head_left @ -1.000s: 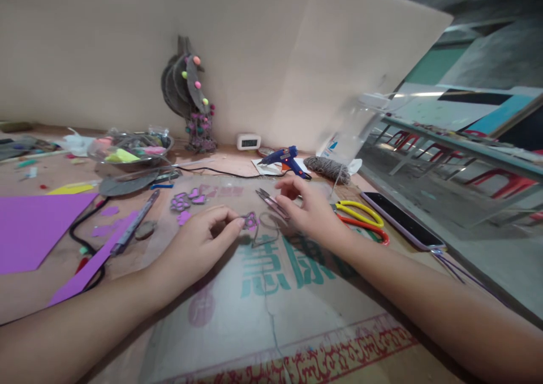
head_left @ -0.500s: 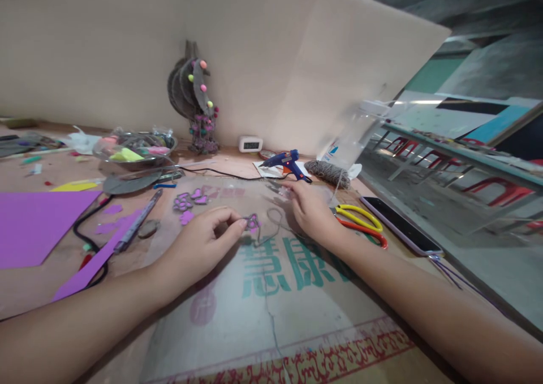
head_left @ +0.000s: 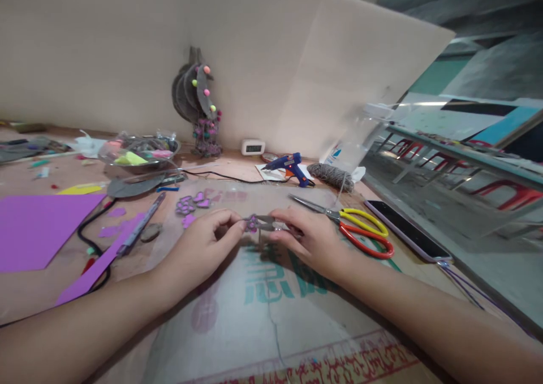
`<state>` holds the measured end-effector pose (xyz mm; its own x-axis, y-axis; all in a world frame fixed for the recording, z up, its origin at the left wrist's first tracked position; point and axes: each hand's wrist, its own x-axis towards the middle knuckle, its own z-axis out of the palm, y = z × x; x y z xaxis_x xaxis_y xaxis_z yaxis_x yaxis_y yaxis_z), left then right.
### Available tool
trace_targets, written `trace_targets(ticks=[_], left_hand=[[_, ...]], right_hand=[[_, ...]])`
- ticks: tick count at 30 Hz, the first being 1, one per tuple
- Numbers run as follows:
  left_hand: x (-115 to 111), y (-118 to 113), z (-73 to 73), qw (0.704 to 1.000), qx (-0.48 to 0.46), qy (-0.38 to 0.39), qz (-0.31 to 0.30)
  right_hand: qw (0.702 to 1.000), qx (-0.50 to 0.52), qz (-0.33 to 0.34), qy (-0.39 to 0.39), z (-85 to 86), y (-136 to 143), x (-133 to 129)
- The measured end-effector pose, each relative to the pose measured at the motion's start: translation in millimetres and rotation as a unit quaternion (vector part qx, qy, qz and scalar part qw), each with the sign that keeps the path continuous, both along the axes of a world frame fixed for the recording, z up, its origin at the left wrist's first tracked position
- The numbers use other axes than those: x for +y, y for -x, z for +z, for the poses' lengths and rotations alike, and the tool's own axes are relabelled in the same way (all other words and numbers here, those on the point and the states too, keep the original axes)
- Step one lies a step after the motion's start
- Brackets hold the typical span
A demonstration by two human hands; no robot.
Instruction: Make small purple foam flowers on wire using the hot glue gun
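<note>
Between my left thumb and fingers is a small purple flower piece [head_left: 251, 223] with a grey yarn edge. My left hand [head_left: 210, 234] is closed on it, over the plastic-covered board. From the other side my right hand [head_left: 316, 238] grips small thread snips [head_left: 267, 226], their two metal blades pointing left at the flower piece. The blade tips are at its edge; whether they touch the yarn I cannot tell. Several purple shapes with grey outlines [head_left: 186, 204] lie beyond my left hand. Scissors with yellow and red handles [head_left: 341, 216] rest just behind my right hand.
A blue glue gun [head_left: 287, 166] stands at the back beside a grey yarn skein [head_left: 331, 176]. A phone [head_left: 407, 230] lies at the right edge. Purple sheet [head_left: 46, 231], a pen [head_left: 142, 223] and a bowl of scraps [head_left: 142, 159] are on the left.
My right hand has come from near the glue gun toward my left hand, bringing the snips to the flower piece. The large scissors show more fully. My left hand keeps its hold.
</note>
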<state>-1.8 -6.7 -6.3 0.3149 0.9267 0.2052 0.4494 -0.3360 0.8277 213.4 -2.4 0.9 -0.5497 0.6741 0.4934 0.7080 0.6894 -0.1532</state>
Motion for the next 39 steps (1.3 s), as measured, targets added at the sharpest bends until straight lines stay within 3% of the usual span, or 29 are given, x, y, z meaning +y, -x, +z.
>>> trace_targets(ticks=[10,39], left_hand=[[-1.1,-0.2,0.3,1.0,0.008,0.005,0.005],[1.3,2.9,-4.1,0.999,0.003,-0.016,-0.038]], right_hand=[[0.992,-0.041,0.019,-0.117,-4.0,-1.4,5.1],[0.995,-0.016,0.031,-0.094,-6.3,-2.0,7.9]])
